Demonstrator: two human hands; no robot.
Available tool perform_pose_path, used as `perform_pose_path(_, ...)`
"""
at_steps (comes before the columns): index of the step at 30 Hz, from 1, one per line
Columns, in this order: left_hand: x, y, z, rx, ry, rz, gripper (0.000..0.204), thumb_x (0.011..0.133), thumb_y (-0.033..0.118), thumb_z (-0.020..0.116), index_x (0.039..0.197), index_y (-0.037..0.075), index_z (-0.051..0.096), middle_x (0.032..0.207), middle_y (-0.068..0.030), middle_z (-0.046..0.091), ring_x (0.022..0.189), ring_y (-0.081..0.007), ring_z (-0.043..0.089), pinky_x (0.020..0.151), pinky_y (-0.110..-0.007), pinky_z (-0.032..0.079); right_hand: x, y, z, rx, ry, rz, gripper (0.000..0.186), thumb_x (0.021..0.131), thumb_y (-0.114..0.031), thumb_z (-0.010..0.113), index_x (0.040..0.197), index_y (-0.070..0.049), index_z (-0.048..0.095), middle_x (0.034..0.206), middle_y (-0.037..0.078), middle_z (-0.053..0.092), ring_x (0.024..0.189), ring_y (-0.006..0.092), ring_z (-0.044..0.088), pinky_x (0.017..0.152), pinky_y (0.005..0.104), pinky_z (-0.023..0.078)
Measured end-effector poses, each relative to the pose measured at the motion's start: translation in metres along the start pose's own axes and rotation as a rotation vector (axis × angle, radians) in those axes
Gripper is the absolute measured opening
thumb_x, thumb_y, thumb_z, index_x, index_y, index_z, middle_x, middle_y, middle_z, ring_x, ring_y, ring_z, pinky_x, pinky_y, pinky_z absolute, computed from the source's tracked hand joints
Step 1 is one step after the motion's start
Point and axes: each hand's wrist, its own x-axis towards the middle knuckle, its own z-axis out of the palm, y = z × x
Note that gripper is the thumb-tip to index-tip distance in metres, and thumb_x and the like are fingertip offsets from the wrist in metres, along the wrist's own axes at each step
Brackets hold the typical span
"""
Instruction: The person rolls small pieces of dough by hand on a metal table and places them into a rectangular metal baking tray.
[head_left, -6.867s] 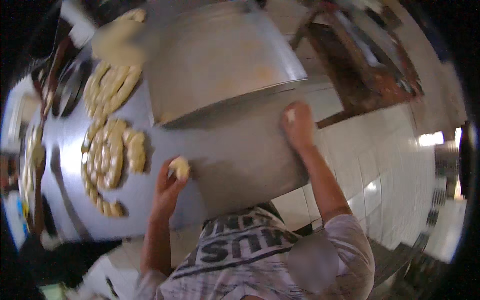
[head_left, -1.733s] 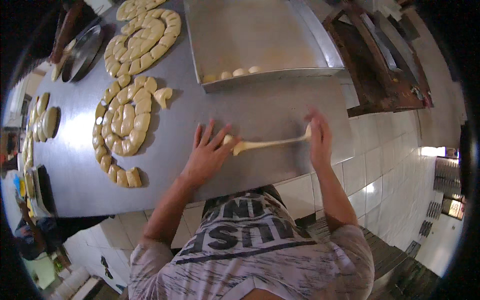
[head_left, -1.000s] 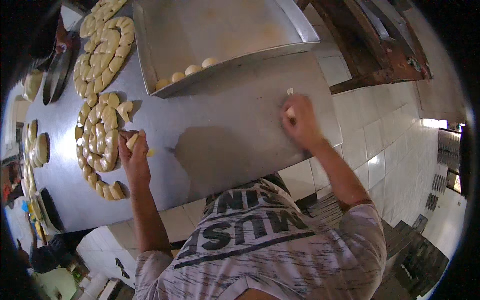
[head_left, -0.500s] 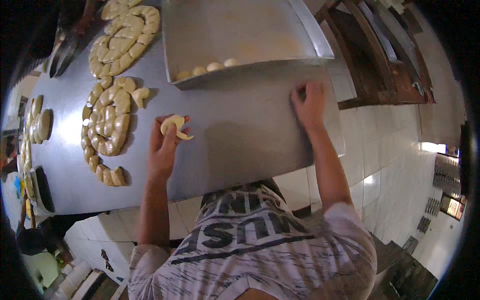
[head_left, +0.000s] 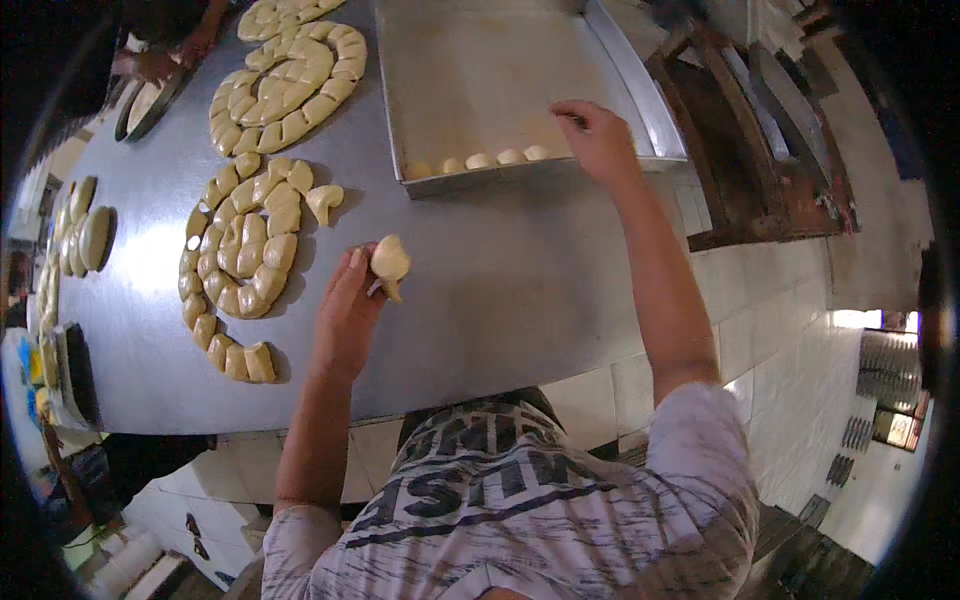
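Observation:
My left hand (head_left: 347,305) grips a pale dough piece (head_left: 390,262) above the metal table; part of the dough hangs below its fingers. My right hand (head_left: 598,138) is over the front right part of a large metal tray (head_left: 500,90), fingers partly stretched and apart, with nothing visible in them. Just left of it, small dough balls (head_left: 511,156) sit in a row along the tray's front wall. Left of my left hand lies a spiral of cut dough (head_left: 240,250), with a loose dough piece (head_left: 323,203) beside it.
Another cut dough spiral (head_left: 288,85) lies farther back on the table (head_left: 480,300). Long dough pieces (head_left: 88,235) and a dark pan (head_left: 70,375) are at the left. Another person's hand (head_left: 150,67) is by a round pan (head_left: 150,105). A wooden frame (head_left: 745,130) stands right.
My right hand has moved from the table beside the tray to over its front part. One more dough ball shows in the row. My left hand has turned the dough piece; the view has shifted.

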Motion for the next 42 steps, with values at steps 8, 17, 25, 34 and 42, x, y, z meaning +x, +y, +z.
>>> perform_pose_path(8, 0.004, 0.004, 0.006, 0.56, -0.47, 0.042, 0.037, 0.081, 0.008, 0.057, 0.118, 0.008, 0.052, 0.116, -0.0114, 0.056, 0.112, -0.0284, 0.049, 0.098, -0.041, 0.036, -0.184, -0.009, 0.061, 0.392, 0.042, 0.113, 0.024, 0.088, -0.012, 0.052, 0.109, -0.006, 0.061, 0.104, 0.012, 0.061, 0.099, 0.0229, 0.058, 0.087, 0.03, 0.044)
perform_pose_path(17, 0.105, 0.019, -0.102, 1.765, -0.021, 0.699, 0.039, 0.076, 0.008, 0.059, 0.115, 0.012, 0.055, 0.114, -0.0101, 0.055, 0.118, -0.0351, 0.039, 0.101, -0.049, 0.028, -0.118, 0.06, 0.076, -0.533, 0.285, 0.003, 0.036, 0.084, -0.027, 0.057, 0.108, -0.001, 0.051, 0.106, 0.018, 0.052, 0.102, 0.0358, 0.046, 0.092, 0.0463, 0.033)
perform_pose_path(25, 0.033, 0.013, 0.024, 0.738, -0.137, 0.05, 0.009, 0.087, 0.007, 0.052, 0.094, 0.005, 0.047, 0.086, -0.0055, 0.048, 0.083, -0.0156, 0.048, 0.071, -0.029, 0.041, -0.102, 0.103, 0.017, -0.444, 0.425, -0.008, 0.022, 0.075, -0.02, 0.064, 0.089, -0.005, 0.053, 0.09, 0.013, 0.053, 0.088, 0.0332, 0.049, 0.079, 0.0432, 0.038)
perform_pose_path(34, 0.025, -0.034, 0.034, 0.501, 0.026, 0.034, 0.026, 0.083, 0.0, 0.059, 0.078, 0.01, 0.035, 0.08, 0.0026, 0.035, 0.07, -0.007, 0.031, 0.063, -0.022, 0.033, -0.098, 0.156, -0.013, -0.339, 0.334, 0.068, 0.033, 0.07, -0.019, 0.068, 0.095, -0.004, 0.053, 0.094, 0.016, 0.055, 0.093, 0.036, 0.05, 0.086, 0.0457, 0.04)
perform_pose_path(42, 0.015, -0.031, 0.056, 0.288, 0.106, -0.029, 0.024, 0.085, 0.008, 0.061, 0.107, 0.005, 0.05, 0.093, -0.0006, 0.054, 0.088, -0.0115, 0.053, 0.077, -0.024, 0.043, -0.128, 0.148, -0.021, -0.279, 0.264, 0.015, 0.024, 0.073, -0.012, 0.064, 0.092, -0.002, 0.053, 0.099, 0.018, 0.054, 0.098, 0.0366, 0.049, 0.087, 0.0449, 0.039)
